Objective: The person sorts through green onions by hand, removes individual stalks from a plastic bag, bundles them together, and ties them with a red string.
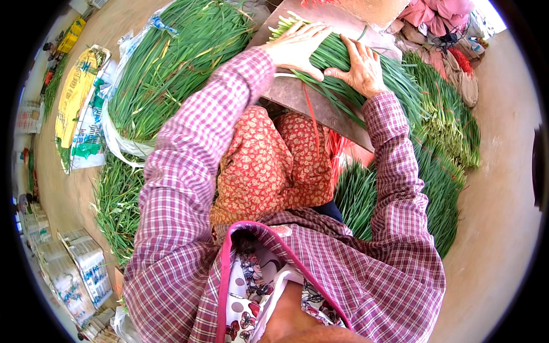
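Observation:
On a brown board (296,92) in front of my knees lies a bunch of long green garlic chives (332,55), pale cut ends to the upper left and leaves trailing right. My left hand (302,46) rests over the bunch near those ends, fingers stretched out and thumb apart. Close beside it, my right hand (362,68) lies on the leaves with its fingers spread. Neither hand closes around the bunch. A red plastic strip (310,113) hangs over the board's near edge below my left hand.
A large heap of loose chives (180,64) in white plastic sheeting (113,124) stands left. Tied bunches (448,111) are piled right. More red strips (338,148) hang beside my right knee. Cloths and sacks (441,25) lie upper right; a yellow sack (77,94) lies far left.

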### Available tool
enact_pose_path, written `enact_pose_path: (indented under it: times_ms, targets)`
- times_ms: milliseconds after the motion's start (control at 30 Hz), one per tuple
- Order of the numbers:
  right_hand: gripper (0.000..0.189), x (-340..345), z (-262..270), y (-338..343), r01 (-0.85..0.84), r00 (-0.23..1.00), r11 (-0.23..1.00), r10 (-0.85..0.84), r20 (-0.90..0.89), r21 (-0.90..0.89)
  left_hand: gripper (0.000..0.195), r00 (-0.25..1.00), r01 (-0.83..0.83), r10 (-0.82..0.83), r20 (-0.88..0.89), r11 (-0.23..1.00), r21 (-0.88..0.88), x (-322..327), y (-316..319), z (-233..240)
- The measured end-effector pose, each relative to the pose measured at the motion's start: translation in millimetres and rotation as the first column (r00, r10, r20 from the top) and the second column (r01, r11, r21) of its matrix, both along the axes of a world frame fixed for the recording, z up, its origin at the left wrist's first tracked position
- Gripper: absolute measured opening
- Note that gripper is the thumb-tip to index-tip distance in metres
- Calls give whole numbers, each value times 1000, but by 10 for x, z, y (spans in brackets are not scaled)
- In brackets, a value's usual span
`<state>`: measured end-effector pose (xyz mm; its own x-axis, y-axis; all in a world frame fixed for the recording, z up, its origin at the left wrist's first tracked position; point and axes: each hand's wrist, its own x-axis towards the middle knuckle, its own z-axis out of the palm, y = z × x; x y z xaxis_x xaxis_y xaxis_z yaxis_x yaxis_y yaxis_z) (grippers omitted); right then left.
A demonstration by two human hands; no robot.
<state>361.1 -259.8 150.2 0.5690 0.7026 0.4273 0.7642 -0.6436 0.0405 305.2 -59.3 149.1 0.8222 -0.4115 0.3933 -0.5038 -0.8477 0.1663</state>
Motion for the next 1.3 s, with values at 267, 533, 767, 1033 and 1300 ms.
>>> enact_pose_path:
  times_ms: [267, 533, 767, 1033, 1300]
  targets:
    - [77, 37, -30, -43, -76, 997, 991, 75, 14, 114, 125, 996, -51, 26, 89, 956, 289, -126, -114, 60]
    - [71, 290, -80, -98, -137, 984, 983, 121, 128, 120, 116, 999, -7, 15, -42, 982, 187, 279, -141, 38]
    - [24, -399, 29, -291, -299, 954, 930, 298, 40, 214, 111, 984, -23, 40, -175, 995, 96, 363, -121, -34]
    - [36, -920, -317, -572, -313, 923, 950, 309, -231, 19, 101, 999, -35, 39, -31, 992, 123, 468, -156, -92]
    - [8, -679, -159, -380, -182, 955, 939, 240, -173, 293, 103, 996, -70, 76, -42, 987, 142, 578, -124, -186]
